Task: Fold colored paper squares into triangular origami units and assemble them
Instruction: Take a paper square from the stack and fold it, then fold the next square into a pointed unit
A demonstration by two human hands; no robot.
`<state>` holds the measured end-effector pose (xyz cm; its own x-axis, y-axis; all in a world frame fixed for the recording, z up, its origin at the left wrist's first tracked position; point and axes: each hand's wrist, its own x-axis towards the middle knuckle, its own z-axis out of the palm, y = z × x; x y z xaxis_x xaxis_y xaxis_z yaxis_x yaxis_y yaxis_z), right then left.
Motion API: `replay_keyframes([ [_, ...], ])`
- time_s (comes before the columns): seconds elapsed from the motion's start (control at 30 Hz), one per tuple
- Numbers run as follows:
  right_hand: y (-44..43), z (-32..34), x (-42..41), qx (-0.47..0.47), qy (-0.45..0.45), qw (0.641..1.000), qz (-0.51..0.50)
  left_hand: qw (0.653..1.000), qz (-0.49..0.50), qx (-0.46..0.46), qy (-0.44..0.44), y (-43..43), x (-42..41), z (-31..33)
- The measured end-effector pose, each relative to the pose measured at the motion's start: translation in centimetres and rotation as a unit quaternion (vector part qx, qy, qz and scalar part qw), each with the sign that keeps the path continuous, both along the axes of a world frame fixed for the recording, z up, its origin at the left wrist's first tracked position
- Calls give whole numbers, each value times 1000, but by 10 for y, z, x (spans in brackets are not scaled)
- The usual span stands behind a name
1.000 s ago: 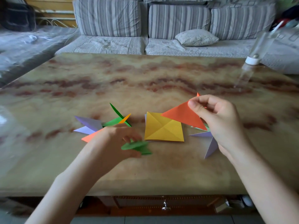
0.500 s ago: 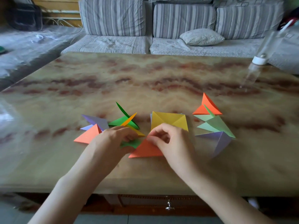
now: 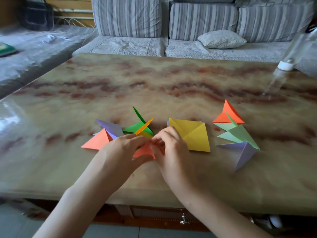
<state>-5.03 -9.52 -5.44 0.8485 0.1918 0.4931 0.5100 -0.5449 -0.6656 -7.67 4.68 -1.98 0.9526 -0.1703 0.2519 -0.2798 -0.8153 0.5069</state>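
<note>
Orange paper, a folded triangle [image 3: 144, 152], and it's caught right between the two hands, low over the marble-patterned table [image 3: 154, 83]. The left hand [image 3: 123, 150] has its fingers curled over the top edge and the thumb tucked under the bottom edge, so that's a pinch. The right hand [image 3: 173, 152] is bunched in from the other side, fingertips closed on the triangle's right-hand corner. Both hands are clamped on the same piece, knuckles nearly meeting. How deep the right fingers sit inside the fold I can't tell; they hide it.

Now the relation that matters. Just beyond the grip, away from the person and a touch to the left-hand side, sits the green and yellow cluster [image 3: 139, 128], flaps standing up. It's right at the left fingertips, so the left hand is clearly the nearer one. As far as it shows, the triangle's long edge runs across, from left thumb to right fingers, side-on to that cluster. I'd judge it needs a turn to bring a point forward before it slots in.

Just beside the right knuckles lies the flat yellow square [image 3: 194, 137]. Further right, well apart, is a pile of finished units [image 3: 238, 134]. Left of the grip there's a salmon triangle [image 3: 97, 141] against a lilac unit [image 3: 110, 126].
</note>
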Motion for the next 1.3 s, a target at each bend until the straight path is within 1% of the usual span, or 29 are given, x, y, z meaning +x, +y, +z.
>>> replay_keyframes([
  [0.07, 2, 1, -4, -76, -27, 997, -12, 1000, -8, 13, -3, 3, 1, -2],
  [0.13, 3, 3, -7, -157, -84, 984, -17, 1000, 1, 17, -2, 5, 2, -4],
  [0.17, 2, 4, -9, -173, -104, 979, -2, 1000, 3, 22, -2, 6, 3, -5],
  [0.23, -2, 5, -13, -181, -114, 976, 46, 1000, 2, 26, -9, 8, 5, -8],
  [0.37, -10, 2, -19, -224, -75, 965, 112, 999, 31, 32, -31, 13, 8, -12],
  [0.53, -13, 6, -16, -228, -92, 965, 87, 997, 68, 40, -19, 17, 9, -10],
  [0.67, -35, 19, 3, -218, -98, 971, 15, 991, 128, 47, 5, 16, 16, -9],
  [0.73, -52, 24, 13, -227, -64, 972, -12, 988, 145, 43, 14, 15, 18, -8],
  [0.83, -69, 30, 20, -262, 22, 965, 0, 987, 157, 40, 9, 13, 18, -5],
  [0.97, -75, 29, 21, -295, 42, 954, 23, 985, 164, 34, -45, 4, 9, 6],
  [1.07, -76, 28, 20, -291, 30, 956, 22, 985, 146, 27, -85, -2, 5, 14],
  [1.2, -81, 28, 19, -270, 12, 963, -4, 983, 101, -34, -153, -15, 4, 21],
  [1.23, -82, 28, 19, -258, -8, 966, -9, 981, 89, -49, -166, -19, 5, 21],
  [1.3, -83, 30, 20, -228, -80, 969, -46, 979, 70, -83, -173, -26, 8, 18],
])
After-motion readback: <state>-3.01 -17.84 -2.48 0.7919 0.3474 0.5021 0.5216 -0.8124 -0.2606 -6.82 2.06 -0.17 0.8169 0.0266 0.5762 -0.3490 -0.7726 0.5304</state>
